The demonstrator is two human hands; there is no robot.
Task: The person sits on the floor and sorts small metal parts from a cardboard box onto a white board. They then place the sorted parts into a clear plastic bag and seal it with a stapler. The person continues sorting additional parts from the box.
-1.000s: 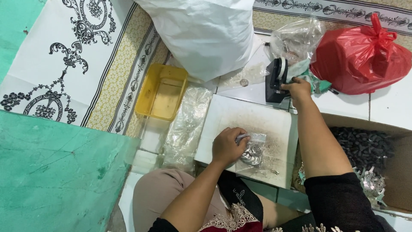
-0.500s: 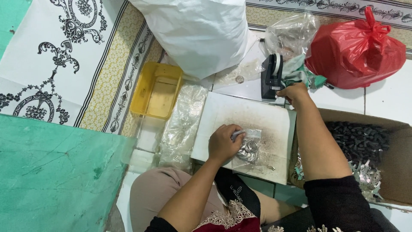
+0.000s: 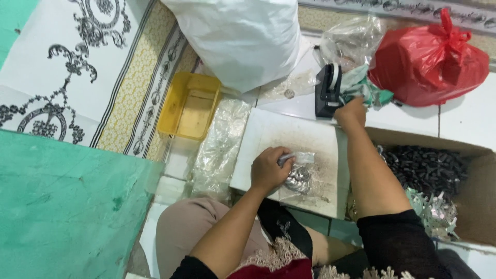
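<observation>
My left hand (image 3: 268, 169) presses down on a small clear plastic bag of metal parts (image 3: 298, 177), gripping its folded top on the white board (image 3: 289, 134) in front of me. My right hand (image 3: 351, 112) reaches forward to the black tape dispenser (image 3: 328, 90) at the board's far edge, fingers at its front. Whether a strip of tape is between the fingers is hidden.
A yellow plastic tray (image 3: 190, 106) and a stack of clear bags (image 3: 219, 147) lie to the left. A big white sack (image 3: 243, 39), a clear bag (image 3: 354, 39) and a red bag (image 3: 429, 59) stand behind. A cardboard box of dark parts (image 3: 429, 170) sits at right.
The view has shifted slightly. My left hand stays on the small bag while my right hand remains at the tape dispenser.
</observation>
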